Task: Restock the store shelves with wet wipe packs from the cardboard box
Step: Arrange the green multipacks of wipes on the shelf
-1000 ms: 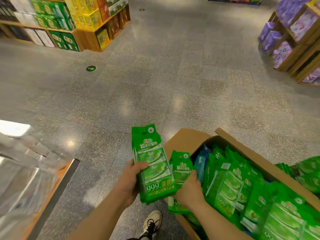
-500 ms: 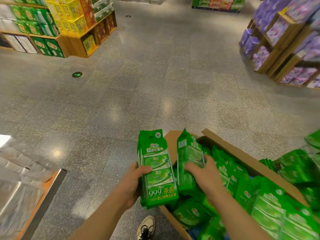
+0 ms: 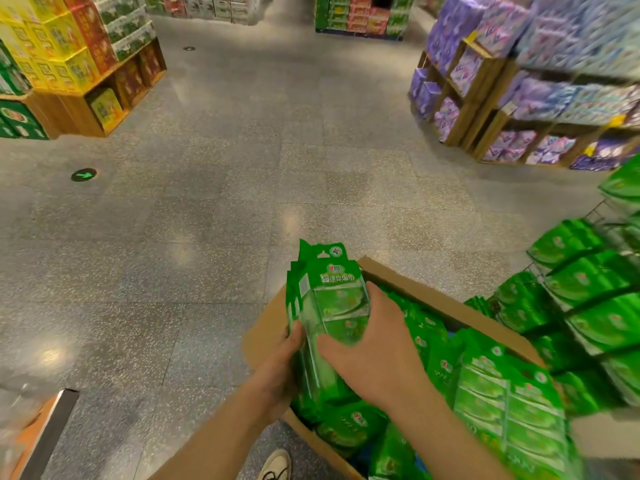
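Green wet wipe packs (image 3: 325, 306) gripped between left hand (image 3: 280, 368) and right hand (image 3: 377, 355) above cardboard box (image 3: 450, 306).

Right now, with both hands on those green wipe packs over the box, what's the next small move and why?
Probably swing the stack of packs right toward the wire rack: left hand and right hand both grip it above the cardboard box, and matching green packs fill that rack.

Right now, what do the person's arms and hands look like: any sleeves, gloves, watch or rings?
Both forearms are bare up to the frame's lower edge, with no sleeve in view. The left hand and right hand wear no gloves, and no watch, bracelet or ring shows. Below them, one light canvas shoe with dark laces is visible.
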Demonstrator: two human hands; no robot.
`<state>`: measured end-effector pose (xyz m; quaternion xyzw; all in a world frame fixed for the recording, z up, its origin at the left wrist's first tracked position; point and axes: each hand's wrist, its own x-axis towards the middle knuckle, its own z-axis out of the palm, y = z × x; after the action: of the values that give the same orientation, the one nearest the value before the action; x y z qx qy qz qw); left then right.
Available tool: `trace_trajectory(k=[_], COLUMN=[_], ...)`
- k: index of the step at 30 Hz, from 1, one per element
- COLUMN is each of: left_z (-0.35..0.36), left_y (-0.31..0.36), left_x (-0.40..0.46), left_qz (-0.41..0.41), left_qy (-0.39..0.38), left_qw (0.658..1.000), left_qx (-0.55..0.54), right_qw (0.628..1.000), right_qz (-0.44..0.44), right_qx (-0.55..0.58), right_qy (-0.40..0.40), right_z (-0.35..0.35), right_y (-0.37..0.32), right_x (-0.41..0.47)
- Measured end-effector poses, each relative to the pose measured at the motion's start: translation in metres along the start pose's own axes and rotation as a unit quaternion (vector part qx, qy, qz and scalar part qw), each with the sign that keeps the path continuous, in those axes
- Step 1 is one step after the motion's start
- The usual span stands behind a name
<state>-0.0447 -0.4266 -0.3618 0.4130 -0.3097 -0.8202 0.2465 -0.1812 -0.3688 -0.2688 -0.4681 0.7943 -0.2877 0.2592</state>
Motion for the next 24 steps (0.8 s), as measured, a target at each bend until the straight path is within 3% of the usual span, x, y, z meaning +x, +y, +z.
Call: trace_trajectory(k=[5, 8, 10, 12, 14, 17, 24], left_z=[0.007, -0.001, -0.006, -0.012, -0.019, -0.029, -0.05], left_y=[0.001, -0.004, -0.007, -0.012, -0.013, -0.013, -0.011], left_x=[0.002, 0.007, 0.008, 0.007, 0.007, 0.007, 0.007], left_qz=[0.004, 0.004, 0.022, 0.046, 0.045, 0.014, 0.001], left_qy=[-0.027, -0.031, -0.035, -0.037, -0.039, -0.029, -0.023], left_qw=[1.0, 0.999, 0.997, 0.995, 0.993, 0.994, 0.994], left_qx=[-0.013, -0.043, -0.061, -0.078, -0.1, -0.108, -0.107], right_qw=[0.998, 0.997, 0.983, 0.965, 0.961, 0.948, 0.918], right_qz=[-0.016, 0.025, 0.102, 0.185, 0.246, 0.306, 0.387], right_qx=[-0.056, 0.053, 0.152, 0.173, 0.085, -0.068, -0.084], right_qy=[-0.018, -0.057, -0.013, 0.072, 0.097, 0.06, -0.007], right_z=[-0.006, -0.017, -0.019, -0.014, 0.001, 0.027, 0.058], right_y=[-0.006, -0.005, 0.01, 0.04, 0.072, 0.1, 0.116], right_x=[-0.011, -0.004, 0.005, 0.016, 0.023, 0.026, 0.037])
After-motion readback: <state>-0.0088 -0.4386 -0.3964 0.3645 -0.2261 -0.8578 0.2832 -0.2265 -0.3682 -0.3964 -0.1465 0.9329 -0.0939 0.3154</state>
